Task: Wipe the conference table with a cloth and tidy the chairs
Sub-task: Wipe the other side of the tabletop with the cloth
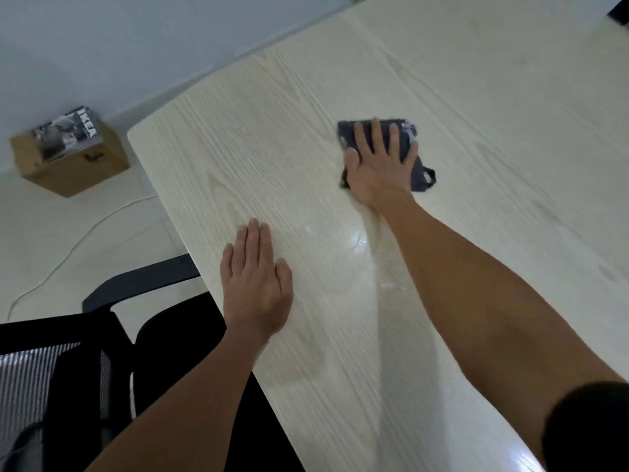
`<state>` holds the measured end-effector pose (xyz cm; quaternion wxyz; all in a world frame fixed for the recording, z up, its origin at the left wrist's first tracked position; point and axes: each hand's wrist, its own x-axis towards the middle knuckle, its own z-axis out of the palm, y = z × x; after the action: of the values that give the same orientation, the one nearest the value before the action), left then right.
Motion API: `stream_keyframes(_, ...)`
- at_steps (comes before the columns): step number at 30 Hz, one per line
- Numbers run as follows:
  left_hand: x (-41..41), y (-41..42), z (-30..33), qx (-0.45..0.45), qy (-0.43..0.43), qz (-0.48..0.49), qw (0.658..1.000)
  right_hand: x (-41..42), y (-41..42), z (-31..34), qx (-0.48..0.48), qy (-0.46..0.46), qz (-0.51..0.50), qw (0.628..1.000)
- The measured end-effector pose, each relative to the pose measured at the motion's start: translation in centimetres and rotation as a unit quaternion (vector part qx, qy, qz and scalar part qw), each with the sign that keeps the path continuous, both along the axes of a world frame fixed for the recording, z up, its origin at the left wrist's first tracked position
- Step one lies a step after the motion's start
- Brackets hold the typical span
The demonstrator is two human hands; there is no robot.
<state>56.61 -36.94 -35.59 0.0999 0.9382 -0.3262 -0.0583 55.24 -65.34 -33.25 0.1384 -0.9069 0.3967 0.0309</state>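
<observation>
My right hand (379,166) lies flat on a dark blue cloth (406,144), fingers straight and spread, pressing it down onto the pale wood-grain conference table (493,97) rather than gripping it; the cloth sits well in from the table's edge, with a small loop of it sticking out by the heel of my palm. My left hand (257,282) rests palm down on the bare tabletop close to the near edge, fingers straight and together, holding nothing. A wet, shiny streak (360,243) shows on the surface between my two hands, beside my right forearm. To my left, a black office chair (112,369) with a mesh back stands against the table's edge, its armrest (143,281) just beside the tabletop. Farther off on the light floor sits a cardboard box (73,165) with an IKEA catalogue (68,132) lying on top, and a thin white cable (68,247) trails across the floor.
</observation>
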Motion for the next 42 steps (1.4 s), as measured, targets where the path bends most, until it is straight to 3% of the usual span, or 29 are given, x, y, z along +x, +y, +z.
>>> stream_keyframes(4, 0.1, 0.1, 0.0, 0.007, 0.001, 0.001, 1.0, 2.9, 5.6, -0.5, -0.012, -0.012, 0.137, 0.99)
stream_keyframes(8, 0.1, 0.0, 0.1, 0.005, 0.002, 0.001, 1.0, -4.9, 7.2, -0.5, -0.007, -0.009, 0.3, 0.954)
stream_keyframes(10, 0.1, -0.1, 0.2, 0.002, 0.006, 0.001, 1.0, -7.7, 4.5, -0.3, -0.022, 0.007, 0.263, 0.965)
stream_keyframes(12, 0.1, -0.1, 0.2, 0.0, 0.012, 0.004, 1.0, -6.8, 1.0, -0.1, -0.029, 0.016, 0.147, 0.989)
stream_keyframes(15, 0.0, -0.1, 0.2, 0.004, 0.015, 0.004, 1.0, -0.4, -1.7, 0.6, 0.009, 0.015, 0.001, 1.0)
stream_keyframes(17, 0.0, -0.1, 0.2, 0.007, 0.014, 0.003, 1.0, 4.1, -0.6, 0.5, 0.015, 0.006, 0.003, 1.0)
stream_keyframes(21, 0.1, 0.0, 0.2, 0.008, 0.007, 0.002, 1.0, 6.0, 5.6, 0.0, -0.01, -0.002, 0.178, 0.984)
stream_keyframes(25, 0.0, 0.0, 0.1, 0.011, -0.001, 0.002, 1.0, -2.8, 6.6, -0.3, -0.008, 0.003, 0.374, 0.927)
stream_keyframes(27, 0.0, 0.0, 0.1, 0.006, 0.0, 0.002, 1.0, -5.8, 3.0, -0.3, -0.025, 0.007, 0.336, 0.941)
stream_keyframes(29, 0.0, -0.1, 0.1, 0.001, 0.004, 0.003, 1.0, -5.6, -1.3, 0.0, -0.048, 0.016, 0.191, 0.98)
stream_keyframes(31, -0.1, -0.2, 0.2, 0.003, 0.007, 0.002, 1.0, -2.5, -3.7, 0.6, -0.018, 0.029, 0.033, 0.999)
stream_keyframes(33, 0.1, -0.1, 0.1, 0.007, 0.007, 0.002, 1.0, 2.0, -2.9, 0.8, 0.012, 0.016, -0.029, 0.999)
stream_keyframes(37, 0.2, 0.0, 0.1, 0.012, 0.0, 0.002, 1.0, 5.7, 4.6, 0.1, -0.008, -0.013, 0.129, 0.992)
stream_keyframes(40, 0.2, 0.1, -0.1, 0.008, -0.007, 0.001, 1.0, -0.1, 9.2, -0.3, -0.004, -0.009, 0.29, 0.957)
stream_keyframes(42, 0.1, 0.1, -0.1, 0.007, -0.009, 0.002, 1.0, -5.4, 8.1, -0.8, -0.016, -0.008, 0.33, 0.944)
